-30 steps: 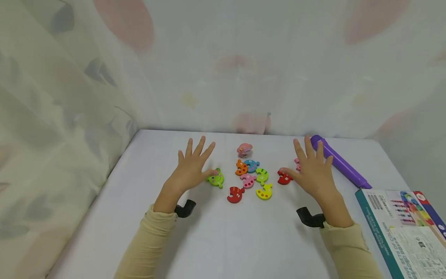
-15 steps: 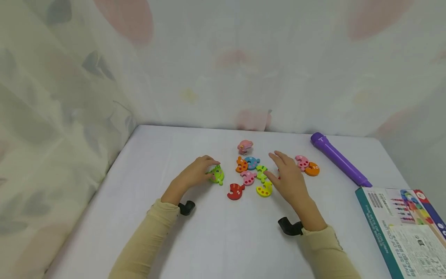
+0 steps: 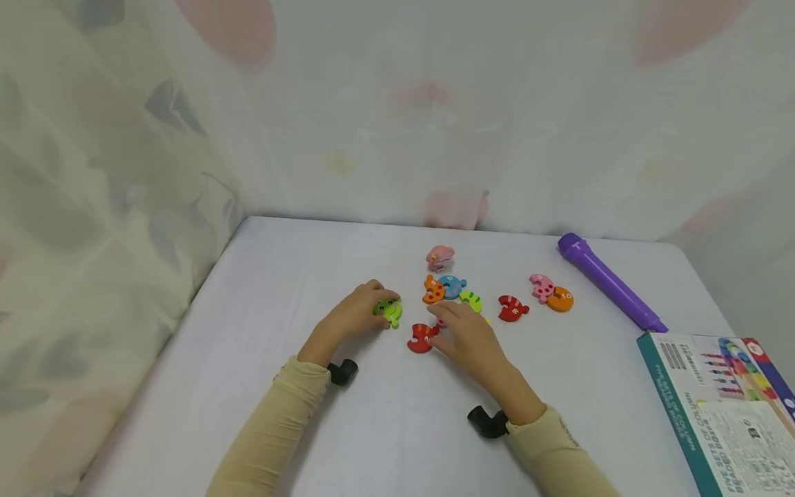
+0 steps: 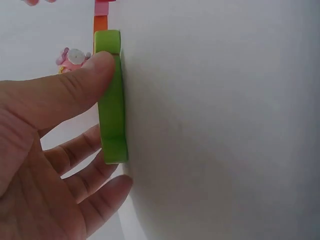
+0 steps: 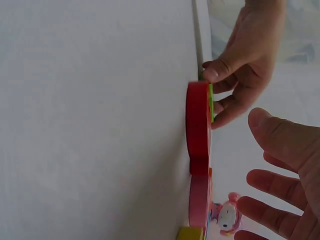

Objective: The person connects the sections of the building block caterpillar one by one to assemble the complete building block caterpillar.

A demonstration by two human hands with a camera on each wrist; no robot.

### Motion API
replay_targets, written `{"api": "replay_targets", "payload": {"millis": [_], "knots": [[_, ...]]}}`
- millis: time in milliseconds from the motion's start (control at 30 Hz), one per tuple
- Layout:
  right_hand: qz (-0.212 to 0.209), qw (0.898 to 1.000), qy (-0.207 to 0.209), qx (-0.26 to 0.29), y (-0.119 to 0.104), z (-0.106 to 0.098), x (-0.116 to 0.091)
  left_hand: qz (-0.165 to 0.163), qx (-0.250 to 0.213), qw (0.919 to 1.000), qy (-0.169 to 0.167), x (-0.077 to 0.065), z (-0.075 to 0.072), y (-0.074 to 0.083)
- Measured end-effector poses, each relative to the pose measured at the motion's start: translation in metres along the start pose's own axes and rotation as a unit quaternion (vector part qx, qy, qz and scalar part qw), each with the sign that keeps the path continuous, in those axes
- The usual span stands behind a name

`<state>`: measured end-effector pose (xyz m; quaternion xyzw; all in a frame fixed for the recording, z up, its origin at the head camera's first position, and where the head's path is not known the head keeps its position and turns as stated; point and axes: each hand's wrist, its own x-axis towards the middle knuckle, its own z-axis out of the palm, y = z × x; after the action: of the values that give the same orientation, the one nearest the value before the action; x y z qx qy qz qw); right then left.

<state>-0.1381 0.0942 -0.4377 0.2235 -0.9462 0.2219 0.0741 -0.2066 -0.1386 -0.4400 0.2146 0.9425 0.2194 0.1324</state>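
Note:
A green puzzle piece with a smiling animal face [image 3: 391, 314] lies on the white table, and my left hand [image 3: 354, 314] grips it from the left. In the left wrist view the thumb presses the edge of this piece [image 4: 112, 110], with the fingers around its other end. My right hand [image 3: 475, 342] hovers with spread fingers beside a red number piece [image 3: 419, 338], holding nothing. Past that red piece, the right wrist view shows a pink piece [image 5: 200, 200]. Behind the right hand are orange [image 3: 433, 290], blue [image 3: 452, 286] and striped green [image 3: 472, 299] pieces, partly covered.
Farther right lie another red piece [image 3: 512, 308], a pink one [image 3: 542, 286] and an orange one marked 10 [image 3: 560, 299]. A small pink figurine [image 3: 439, 257] stands at the back. A purple toy microphone [image 3: 611, 283] and a printed box [image 3: 720, 414] occupy the right side.
Both hands have come down from spread poses. My left hand has closed its fingers on the green face piece; my right hand has moved left to the red number piece.

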Motion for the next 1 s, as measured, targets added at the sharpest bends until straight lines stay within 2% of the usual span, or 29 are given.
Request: {"api": "replay_targets", "payload": {"millis": [333,500,733,1000], "knots": [[-0.025,0.997,-0.053,-0.042,-0.009,0.009,0.0,0.011,-0.008,0.9997,-0.021,-0.013,0.003,0.006],[-0.03,0.995,-0.062,-0.07,-0.011,0.011,0.0,0.026,-0.022,0.9992,-0.023,-0.022,0.007,0.009],[-0.038,0.994,-0.078,-0.068,-0.014,0.011,-0.001,0.045,-0.03,0.9979,-0.036,-0.03,0.007,0.012],[-0.024,0.993,-0.098,-0.062,-0.018,0.015,0.001,0.039,-0.033,0.9978,-0.042,-0.035,0.004,0.014]]}}
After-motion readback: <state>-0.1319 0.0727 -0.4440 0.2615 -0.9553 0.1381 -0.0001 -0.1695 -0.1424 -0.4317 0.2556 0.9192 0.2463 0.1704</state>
